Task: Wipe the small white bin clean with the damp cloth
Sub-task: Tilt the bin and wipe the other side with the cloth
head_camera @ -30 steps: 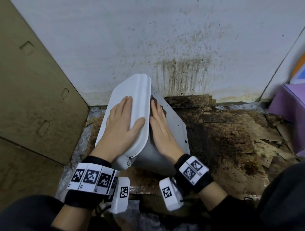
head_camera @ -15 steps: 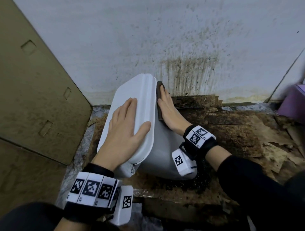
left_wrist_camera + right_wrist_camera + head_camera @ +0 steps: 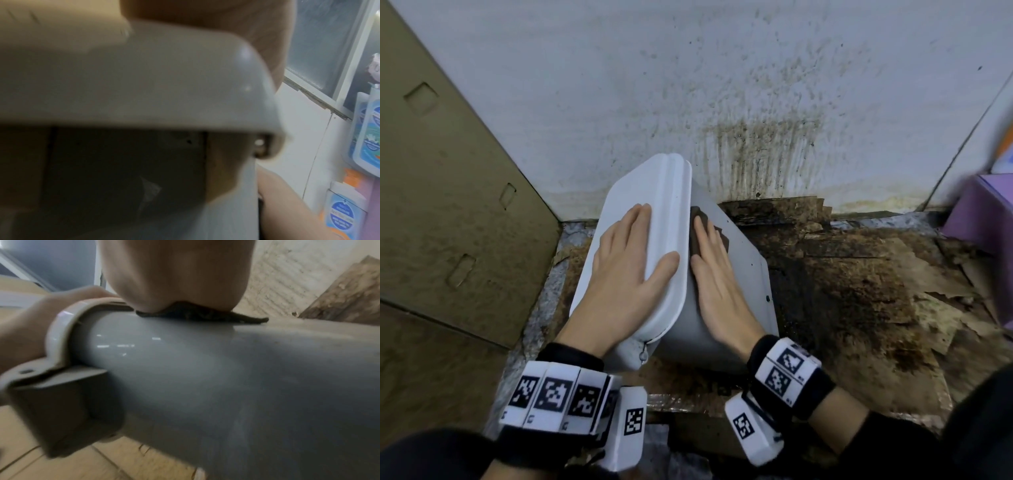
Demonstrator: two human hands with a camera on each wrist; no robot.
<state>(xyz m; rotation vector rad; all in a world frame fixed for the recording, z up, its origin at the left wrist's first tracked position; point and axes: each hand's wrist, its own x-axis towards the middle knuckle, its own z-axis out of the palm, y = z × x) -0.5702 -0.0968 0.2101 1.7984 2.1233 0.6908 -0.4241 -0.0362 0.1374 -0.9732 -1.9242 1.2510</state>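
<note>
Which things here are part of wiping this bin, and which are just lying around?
Part of the job:
- small white plastic bin, tipped on its side
- dark damp cloth, pressed flat on the bin's side by the right hand
- left hand, flat on the bin's lid

Just lying about:
- brown cardboard sheet
- purple box
- stained torn cardboard on the floor

left hand: bare, no glove or ring visible.
right hand: bare, likewise.
left wrist band: black strap carrying a row of white blocks, each printed with a black square-pattern marker; a small "G" under some.
left wrist camera housing: white box, one marker on its face.
right wrist band: black strap, two white marker tiles.
right wrist camera housing: white box, one marker, thin black cord beside it.
sleeves: black, long.
</note>
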